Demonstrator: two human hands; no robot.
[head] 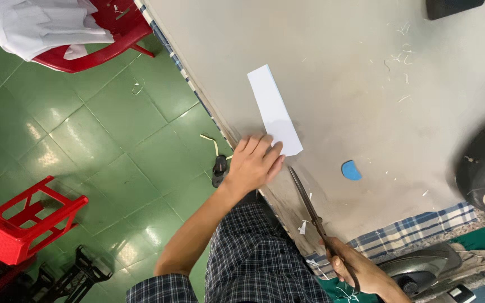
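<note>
1. The left hand (255,164) lies flat, fingers together and stretched out, pressing on the near end of a long white rectangular strip of stiff cloth or paper (273,110). It clamps nothing; it only pins the strip down.
2. The right hand (350,265) is closed around the handles of a pair of long dark metal scissors (310,210). The blades look nearly together, with the tip pointing toward the strip's near corner, just beside the left fingers.
3. Risk, as I judge it: the scissor tip sits close to the left fingertips, so a quick push could nick them. The strip is held at one end only, so its far end could swing and spoil a straight cut.
4. The strip lies on the grey cloth-covered counter (338,50), slanting from the left hand away to the far side.
5. A small blue rounded piece of chalk (351,170) rests on the counter to the right of the strip, well apart from both hands.
6. Thin white scraps (402,56) are scattered at the far right of the counter.
7. A blue-and-white checked cloth (411,230) shows under the counter's near edge.
8. On the green tiled floor (113,129) at left stand a red plastic stool (23,221), near, and a red plastic chair (108,39) with white cloth, far.
</note>
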